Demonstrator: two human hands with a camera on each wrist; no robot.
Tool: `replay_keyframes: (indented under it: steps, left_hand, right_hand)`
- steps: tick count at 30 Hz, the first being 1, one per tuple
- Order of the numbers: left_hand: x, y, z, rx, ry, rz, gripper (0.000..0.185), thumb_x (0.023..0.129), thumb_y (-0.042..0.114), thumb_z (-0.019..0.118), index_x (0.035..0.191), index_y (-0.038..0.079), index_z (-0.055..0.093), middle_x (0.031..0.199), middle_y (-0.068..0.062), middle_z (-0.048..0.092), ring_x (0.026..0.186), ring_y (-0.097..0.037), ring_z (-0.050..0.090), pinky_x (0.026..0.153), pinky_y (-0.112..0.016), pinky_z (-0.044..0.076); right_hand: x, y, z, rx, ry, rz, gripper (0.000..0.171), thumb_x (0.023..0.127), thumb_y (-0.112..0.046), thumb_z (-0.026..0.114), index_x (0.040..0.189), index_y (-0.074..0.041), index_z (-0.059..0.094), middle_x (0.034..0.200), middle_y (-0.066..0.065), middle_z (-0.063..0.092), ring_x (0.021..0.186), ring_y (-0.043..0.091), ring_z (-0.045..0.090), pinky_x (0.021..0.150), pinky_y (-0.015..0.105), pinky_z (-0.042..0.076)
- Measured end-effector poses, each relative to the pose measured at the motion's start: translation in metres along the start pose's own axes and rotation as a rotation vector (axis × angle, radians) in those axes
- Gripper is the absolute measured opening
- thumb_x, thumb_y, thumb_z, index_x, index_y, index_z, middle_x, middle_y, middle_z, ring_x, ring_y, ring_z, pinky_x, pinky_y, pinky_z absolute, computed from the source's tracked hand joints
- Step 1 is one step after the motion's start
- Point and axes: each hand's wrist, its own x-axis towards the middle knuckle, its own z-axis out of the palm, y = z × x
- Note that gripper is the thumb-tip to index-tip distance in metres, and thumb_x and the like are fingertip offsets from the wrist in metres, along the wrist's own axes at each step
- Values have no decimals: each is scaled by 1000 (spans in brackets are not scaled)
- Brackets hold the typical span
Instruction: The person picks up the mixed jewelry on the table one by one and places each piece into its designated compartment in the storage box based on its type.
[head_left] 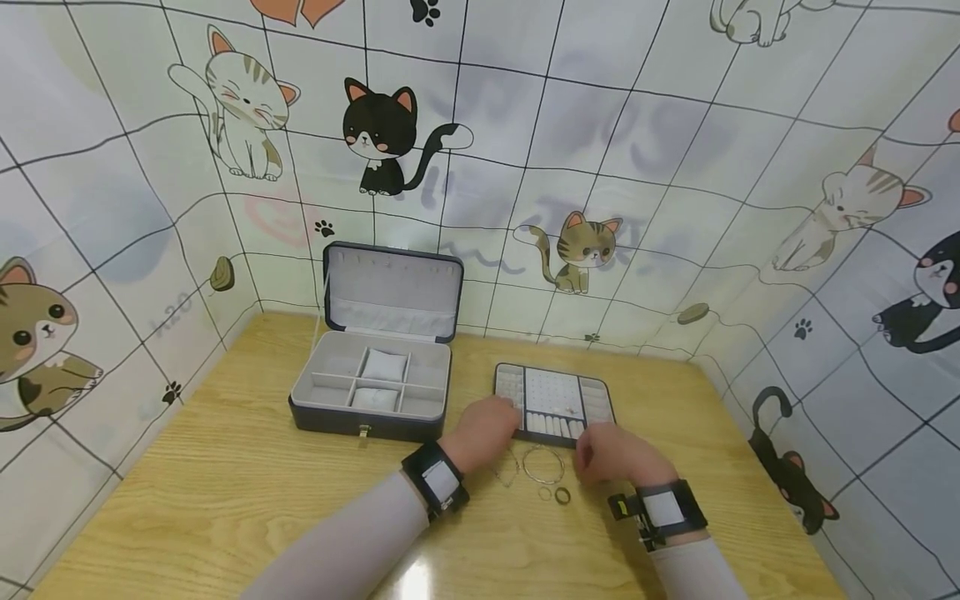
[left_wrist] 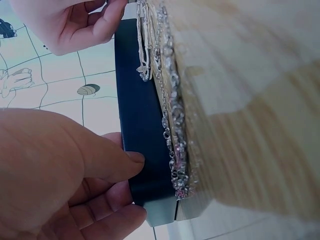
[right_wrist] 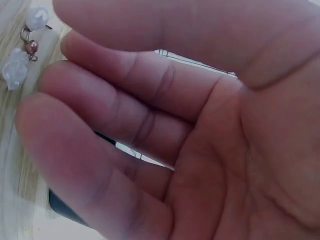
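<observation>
A: What is shown from the head?

B: The tray (head_left: pixel 551 392) is set on the tabletop (head_left: pixel 225 467), at 3 o'clock from the case (head_left: pixel 330 419), whose lid (head_left: pixel 393 287) is raised, presumably so the compartments can be reached. The tray's left end is covered by the left grip (head_left: pixel 483 427), at 8 o'clock; the right grip (head_left: pixel 618 457) is held at 4 o'clock, beside the front corner.

A: And the jewellery?

B: A bracelet (head_left: pixel 543 465), a thin chain (head_left: pixel 507 473) and two rings (head_left: pixel 562 496) are laid at 6 o'clock from the tray, perhaps spread so that they do not tangle.

A: From the left wrist?

B: The tray's edge is pinched, the thumb (left_wrist: pixel 131 162) being pressed on its dark wall at 7 o'clock, probably so that sliding is prevented. Silver chains (left_wrist: pixel 175 105) are seen along that wall.

A: From the right wrist?

B: The fingers (right_wrist: pixel 75 90) are loosely bent and spread from the thumb, and nothing is seen between them. A pearl earring (right_wrist: pixel 15 69) is seen at 10 o'clock, just beyond the fingertips; the hand seems to be cupped for small pieces.
</observation>
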Motion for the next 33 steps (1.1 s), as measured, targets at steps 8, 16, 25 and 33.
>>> replay_keyframes:
  steps: [8,16,25,33]
  left_hand:
    - [-1,0,0,1,-5,0,12,100,11,66,99,18,76,94,2,74,88,-15,68,76,-29,58]
    - [-1,-1,-1,6,2,4,11,99,11,67,98,18,76,93,2,74,87,-15,68,75,-28,58]
    - [-2,0,-1,9,-6,-4,12,99,11,67,99,19,76,95,2,75,88,-15,68,75,-29,58]
    - [-1,0,0,3,-10,-4,12,99,11,68,101,19,76,96,2,75,89,-15,68,77,-29,58]
  right_hand:
    - [1,-3,5,-29,4,-8,22,74,0,85,69,-14,69,70,-1,64,66,19,58,62,33,47]
    - [2,-9,10,-72,34,-26,27,71,2,86,64,-15,67,66,-2,62,63,17,55,61,31,46]
    - [4,-14,14,-116,57,-4,23,72,1,86,69,-15,70,72,-1,63,67,19,57,62,33,49]
    - [3,-14,13,-119,61,-10,24,71,2,86,69,-14,69,72,-1,63,68,19,57,63,33,49]
